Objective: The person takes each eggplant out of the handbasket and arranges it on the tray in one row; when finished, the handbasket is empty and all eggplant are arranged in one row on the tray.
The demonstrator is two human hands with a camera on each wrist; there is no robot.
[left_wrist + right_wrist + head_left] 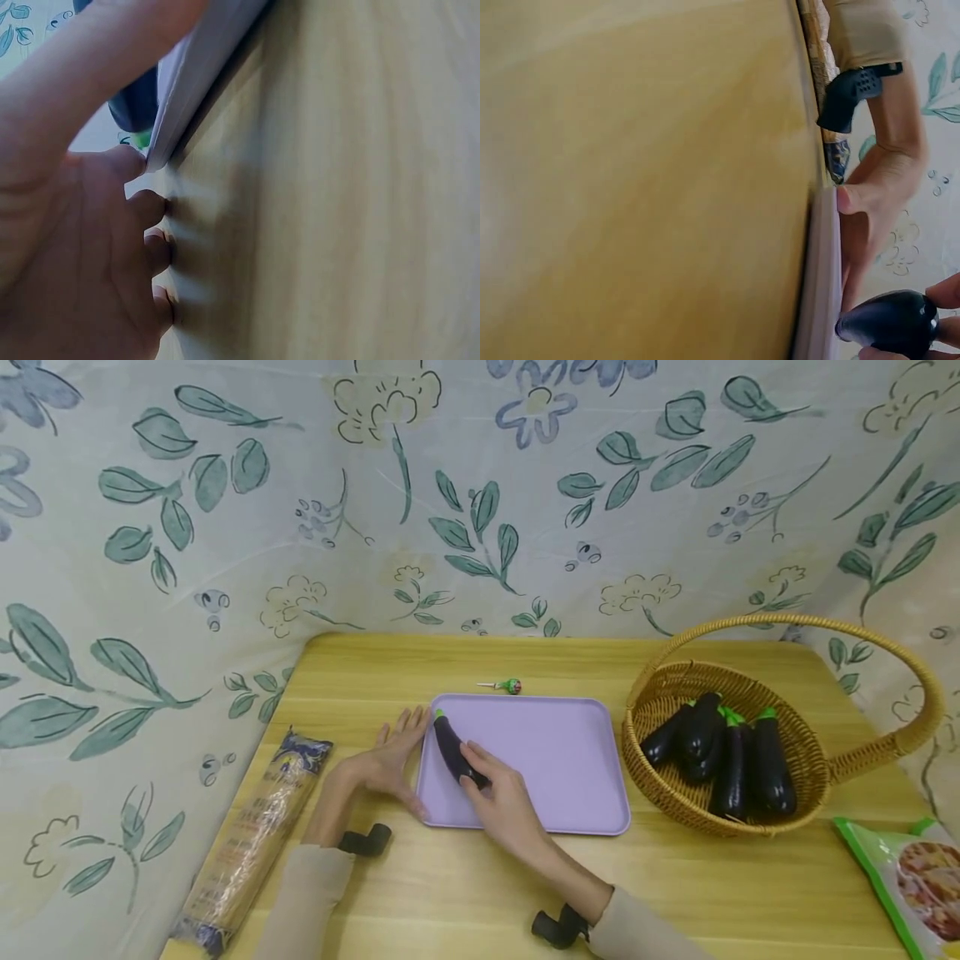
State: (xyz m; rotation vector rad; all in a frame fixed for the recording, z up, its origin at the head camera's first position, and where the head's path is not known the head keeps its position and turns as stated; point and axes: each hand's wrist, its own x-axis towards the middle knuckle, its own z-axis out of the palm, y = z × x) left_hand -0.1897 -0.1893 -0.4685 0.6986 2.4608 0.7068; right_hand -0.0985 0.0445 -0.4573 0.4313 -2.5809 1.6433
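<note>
A dark purple eggplant [452,745] with a green stem end lies lengthwise along the left side of a lilac tray [555,760]. My right hand [504,797] grips its near end between thumb and fingers; the right wrist view shows the rounded end of the eggplant [889,322] between the fingertips. At the tray's left edge, my left hand [386,766] is spread, thumb at the near left corner and fingertips by the far left rim. In the left wrist view, the fingers of the left hand [82,225] reach down to the tabletop beside the tray's side wall [199,67].
A wicker basket [637,777] with a tall handle holds several eggplants [731,768] to the right. A lollipop [510,686] lies behind the tray. A long noodle-like package [258,835] lies at the left table edge, and a green-edged bag [911,877] at the right.
</note>
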